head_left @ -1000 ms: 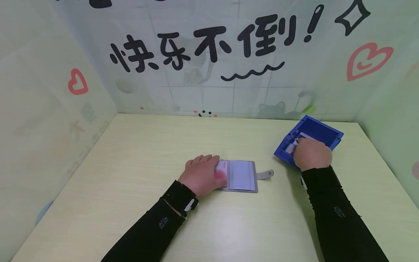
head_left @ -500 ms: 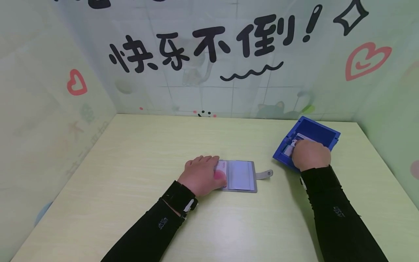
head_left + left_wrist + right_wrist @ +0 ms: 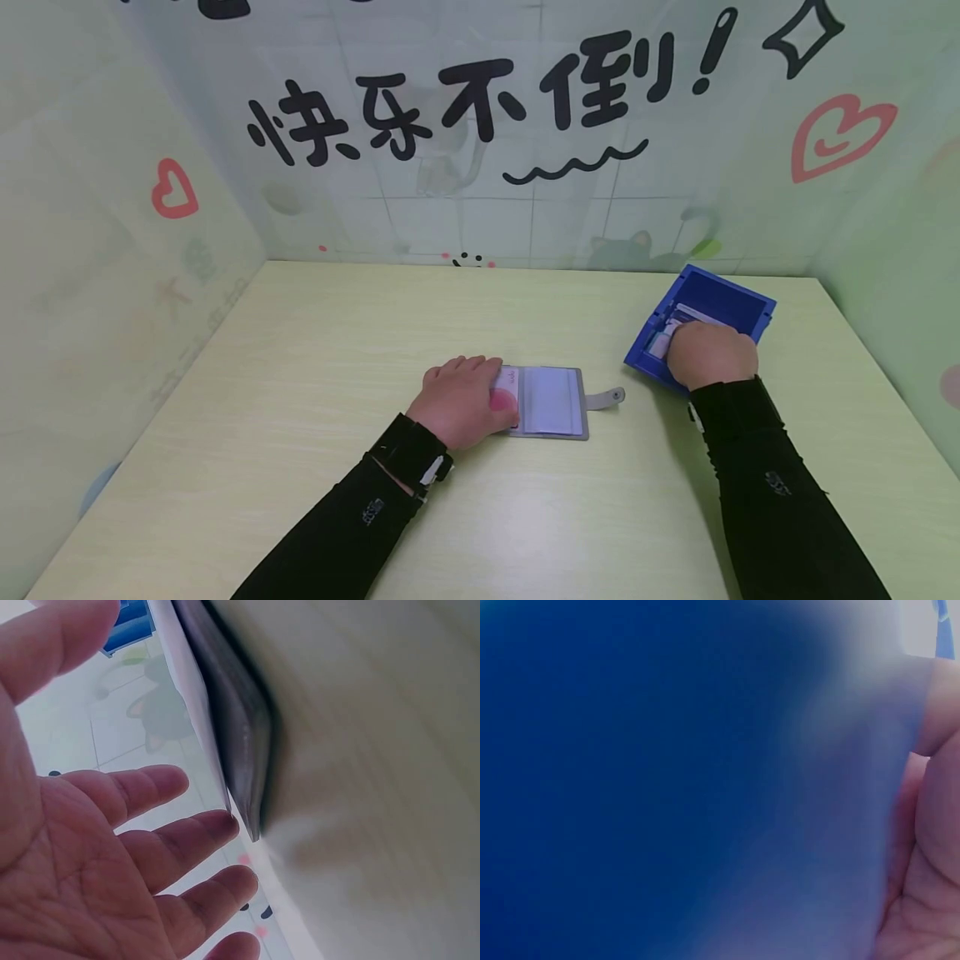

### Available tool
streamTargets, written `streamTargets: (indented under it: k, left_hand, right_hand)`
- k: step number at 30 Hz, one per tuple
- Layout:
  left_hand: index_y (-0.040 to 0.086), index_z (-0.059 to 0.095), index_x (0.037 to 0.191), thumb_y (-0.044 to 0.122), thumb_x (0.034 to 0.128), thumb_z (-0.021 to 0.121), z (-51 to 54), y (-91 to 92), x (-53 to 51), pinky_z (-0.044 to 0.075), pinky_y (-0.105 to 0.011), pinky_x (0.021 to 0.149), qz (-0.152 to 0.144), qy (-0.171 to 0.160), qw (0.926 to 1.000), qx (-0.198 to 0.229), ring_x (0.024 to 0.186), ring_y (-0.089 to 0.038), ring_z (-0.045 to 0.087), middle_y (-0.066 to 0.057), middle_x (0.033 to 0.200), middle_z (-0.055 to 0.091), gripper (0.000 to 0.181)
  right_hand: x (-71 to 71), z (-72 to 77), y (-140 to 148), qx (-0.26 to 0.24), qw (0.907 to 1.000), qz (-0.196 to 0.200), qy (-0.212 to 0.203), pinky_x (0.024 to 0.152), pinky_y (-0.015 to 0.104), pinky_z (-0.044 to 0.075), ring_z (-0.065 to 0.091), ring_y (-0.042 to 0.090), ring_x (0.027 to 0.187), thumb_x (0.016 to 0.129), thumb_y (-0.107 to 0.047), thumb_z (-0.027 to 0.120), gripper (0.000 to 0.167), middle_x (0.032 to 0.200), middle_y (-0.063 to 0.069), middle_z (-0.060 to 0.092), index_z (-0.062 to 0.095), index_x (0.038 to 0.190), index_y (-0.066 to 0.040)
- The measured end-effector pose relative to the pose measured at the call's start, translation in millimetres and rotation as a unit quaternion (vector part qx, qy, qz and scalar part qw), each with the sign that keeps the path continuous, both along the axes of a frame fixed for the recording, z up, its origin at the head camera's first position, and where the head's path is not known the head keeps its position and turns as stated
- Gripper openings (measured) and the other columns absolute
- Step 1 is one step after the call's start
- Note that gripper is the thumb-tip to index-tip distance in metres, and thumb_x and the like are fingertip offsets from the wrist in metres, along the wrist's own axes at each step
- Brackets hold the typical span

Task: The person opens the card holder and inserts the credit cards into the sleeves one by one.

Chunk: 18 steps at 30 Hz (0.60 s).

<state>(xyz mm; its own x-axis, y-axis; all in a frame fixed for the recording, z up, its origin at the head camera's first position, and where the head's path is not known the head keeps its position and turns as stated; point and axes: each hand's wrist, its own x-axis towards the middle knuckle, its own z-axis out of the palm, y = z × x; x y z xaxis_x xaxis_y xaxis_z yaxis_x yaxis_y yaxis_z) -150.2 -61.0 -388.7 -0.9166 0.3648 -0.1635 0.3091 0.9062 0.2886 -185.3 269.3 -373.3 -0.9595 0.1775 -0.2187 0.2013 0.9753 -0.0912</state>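
An open grey card holder (image 3: 555,402) with clear sleeves lies flat on the table. My left hand (image 3: 456,402) rests on its left side, thumb over a pink-and-white card (image 3: 507,390). In the left wrist view, that hand's fingers (image 3: 184,840) are spread and relaxed beside the edge of the card holder (image 3: 244,742). My right hand (image 3: 712,356) is inside a blue plastic box (image 3: 723,296) at the right, beside some pale cards (image 3: 663,337). Its fingertips are hidden in the head view. The right wrist view is mostly a blue blur, with part of the palm (image 3: 930,915) at the edge.
The card holder's snap strap (image 3: 604,399) points right, toward the box. A printed backdrop (image 3: 450,225) stands behind the light wooden table (image 3: 360,325), with side panels left and right.
The blue box has shifted slightly left, and the right hand has moved slightly with it, its fingers sinking deeper out of sight. The left hand and the card holder stay in place.
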Motion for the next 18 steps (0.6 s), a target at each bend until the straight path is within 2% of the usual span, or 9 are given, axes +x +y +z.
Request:
streamTargets:
  k: [7, 18]
  left_hand:
    - [0.014, 0.047, 0.158, 0.056, 0.0942, 0.071, 0.1, 0.3, 0.0, 0.033, -0.063, 0.119, 0.000, 0.000, 1.0000, 0.004, 0.150, -0.037, 0.043, -0.009, 0.159, 0.052, 0.080]
    - [0.015, 0.049, 0.157, 0.056, 0.0941, 0.070, -2.1, 0.2, -1.0, 0.035, -0.062, 0.117, -0.001, 0.004, 1.0000, 0.002, 0.146, -0.036, 0.046, -0.008, 0.156, 0.055, 0.078]
  right_hand:
    - [0.6, 1.2, 0.2, 0.006, 0.9999, 0.015, 0.005, 0.082, 0.064, 0.057, 0.064, 0.038, 0.075, 0.103, -0.016, 0.048, 0.034, 0.095, 0.029, 0.073, 0.071, 0.100, 0.009]
    - [0.5, -0.2, 0.8, 0.011, 0.9993, 0.028, 0.021, 0.080, 0.066, 0.057, 0.064, 0.039, 0.071, 0.101, -0.014, 0.050, 0.032, 0.088, 0.027, 0.072, 0.071, 0.097, 0.010]
